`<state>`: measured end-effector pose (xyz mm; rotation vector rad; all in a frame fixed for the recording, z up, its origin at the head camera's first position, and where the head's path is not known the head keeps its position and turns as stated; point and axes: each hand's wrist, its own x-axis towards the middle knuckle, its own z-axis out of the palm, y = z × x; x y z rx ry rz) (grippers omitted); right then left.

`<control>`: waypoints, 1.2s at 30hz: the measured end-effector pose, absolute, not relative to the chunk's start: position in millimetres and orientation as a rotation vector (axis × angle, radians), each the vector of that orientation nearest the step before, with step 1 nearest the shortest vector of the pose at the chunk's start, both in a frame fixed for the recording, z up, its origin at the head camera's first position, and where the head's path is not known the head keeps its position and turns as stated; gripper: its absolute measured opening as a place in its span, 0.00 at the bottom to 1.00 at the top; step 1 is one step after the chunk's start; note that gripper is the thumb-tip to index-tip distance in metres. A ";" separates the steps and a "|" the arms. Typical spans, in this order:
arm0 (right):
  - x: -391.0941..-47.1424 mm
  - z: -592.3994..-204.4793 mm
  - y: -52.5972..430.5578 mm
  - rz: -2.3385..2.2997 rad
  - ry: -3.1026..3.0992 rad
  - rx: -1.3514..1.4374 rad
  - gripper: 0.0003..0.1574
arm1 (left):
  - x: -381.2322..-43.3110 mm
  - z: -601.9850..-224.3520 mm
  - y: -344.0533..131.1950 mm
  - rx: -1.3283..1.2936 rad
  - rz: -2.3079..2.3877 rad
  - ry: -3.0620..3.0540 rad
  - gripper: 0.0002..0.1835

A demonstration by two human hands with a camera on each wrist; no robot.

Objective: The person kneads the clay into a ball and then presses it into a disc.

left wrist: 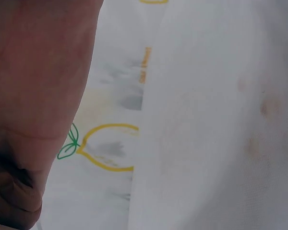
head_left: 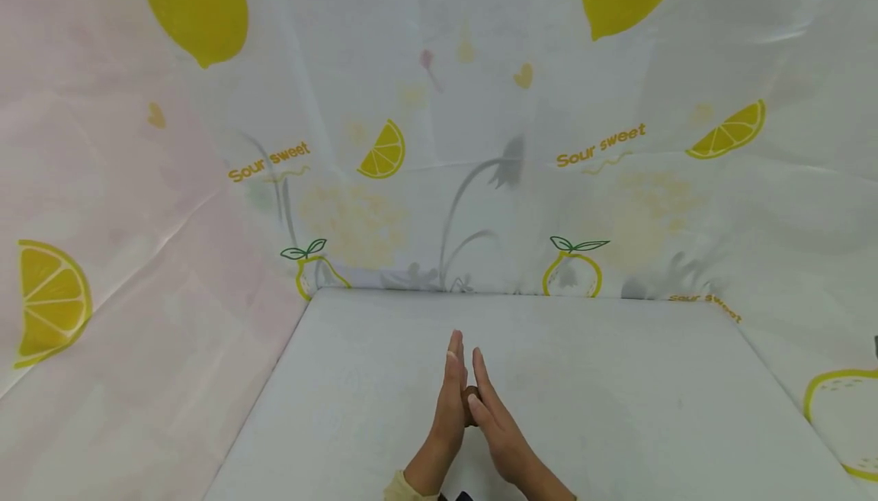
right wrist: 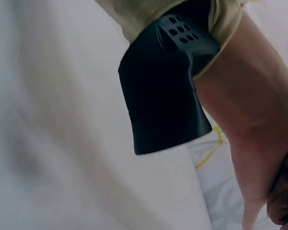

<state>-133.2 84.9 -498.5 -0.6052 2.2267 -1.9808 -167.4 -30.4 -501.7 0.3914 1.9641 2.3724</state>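
We are facing a large white fabric backdrop (head_left: 343,66) that is showing yellow lemons, lemon slices and "Sour sweet" lettering. In front of it, a flat white table (head_left: 617,409) is stretching out beneath the hands. Over its near part, we are seeing the person's left hand (head_left: 450,406) and right hand (head_left: 499,436) facing each other palm to palm, their fingers straight and pointing away from the body. The gap is narrow — both palms are pressing on one thing between them, and the fingertips are standing slightly apart. A beige fabric cuff (head_left: 405,488) is wrapping the left wrist; in the right wrist view, a black plastic piece with round holes (right wrist: 163,96) is sitting against it. Smallest of all, a brown rounded lump (head_left: 468,414) is resting between the palms — we are finding its material hard to tell.
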 end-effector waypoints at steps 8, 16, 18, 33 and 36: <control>-126.3 -490.8 77.0 -2.068 2.168 -0.716 0.39 | -166.9 -495.0 -30.5 0.372 2.402 1.899 0.39; -131.6 -479.6 74.3 -2.199 2.219 -0.618 0.38 | -159.5 -497.7 -22.2 0.368 2.302 1.938 0.37; -135.7 -478.7 75.7 -2.222 2.244 -0.611 0.38 | -157.5 -498.9 -20.5 0.397 2.281 1.963 0.36; -159.4 -481.9 91.9 -2.230 2.292 -0.382 0.37 | -141.0 -481.4 -19.2 0.606 2.374 1.779 0.38; -154.2 -486.4 89.6 -2.161 2.335 -0.418 0.36 | -144.0 -478.5 -20.4 0.615 2.406 1.804 0.38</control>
